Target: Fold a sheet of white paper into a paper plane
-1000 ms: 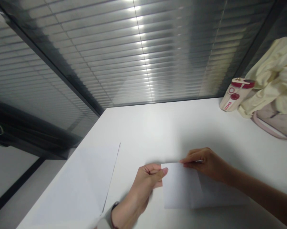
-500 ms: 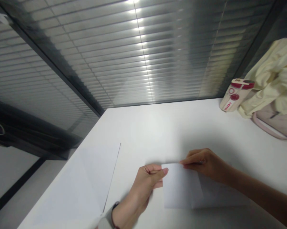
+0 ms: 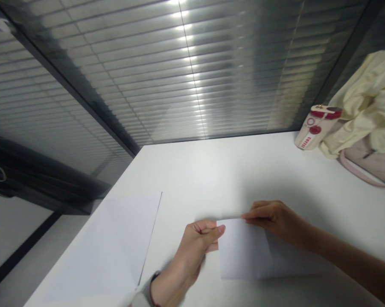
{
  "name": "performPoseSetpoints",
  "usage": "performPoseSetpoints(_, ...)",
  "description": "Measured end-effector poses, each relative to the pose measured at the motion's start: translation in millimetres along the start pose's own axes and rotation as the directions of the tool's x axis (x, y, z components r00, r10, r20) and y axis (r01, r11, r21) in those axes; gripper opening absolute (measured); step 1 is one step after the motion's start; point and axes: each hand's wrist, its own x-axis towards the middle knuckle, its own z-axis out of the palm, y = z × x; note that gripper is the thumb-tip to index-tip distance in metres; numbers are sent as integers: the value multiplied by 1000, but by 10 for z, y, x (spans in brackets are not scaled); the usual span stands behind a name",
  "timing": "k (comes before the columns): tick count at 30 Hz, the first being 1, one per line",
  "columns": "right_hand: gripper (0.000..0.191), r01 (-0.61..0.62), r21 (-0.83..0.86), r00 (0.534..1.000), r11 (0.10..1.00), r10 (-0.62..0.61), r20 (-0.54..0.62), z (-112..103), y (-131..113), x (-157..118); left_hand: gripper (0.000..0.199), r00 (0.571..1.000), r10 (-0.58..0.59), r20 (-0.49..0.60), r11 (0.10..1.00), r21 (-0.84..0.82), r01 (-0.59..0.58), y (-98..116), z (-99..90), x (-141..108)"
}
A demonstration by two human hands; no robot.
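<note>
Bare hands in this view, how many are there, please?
2: the left hand at lower centre and the right hand to its right, both gripping a white paper sheet.

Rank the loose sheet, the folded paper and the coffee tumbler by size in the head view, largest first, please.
1. Loose sheet
2. Folded paper
3. Coffee tumbler

The tumbler sits farther from the camera, so its true size is unsure.

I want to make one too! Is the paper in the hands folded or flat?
Folded: the paper has a top layer lying over a wider part, and the left hand and the right hand hold its upper corners.
</note>
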Motion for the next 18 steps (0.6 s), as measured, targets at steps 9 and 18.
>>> performPoseSetpoints(9,24,-72,33,997,997,71,20,-70,12,-8,28,994,88,-68,996,19,-87,31,-13,27)
performPoseSetpoints(18,25,-99,38,995,994,100,-7,-248,174,-56,31,990,129,-64,991,26,-128,53,-114,144)
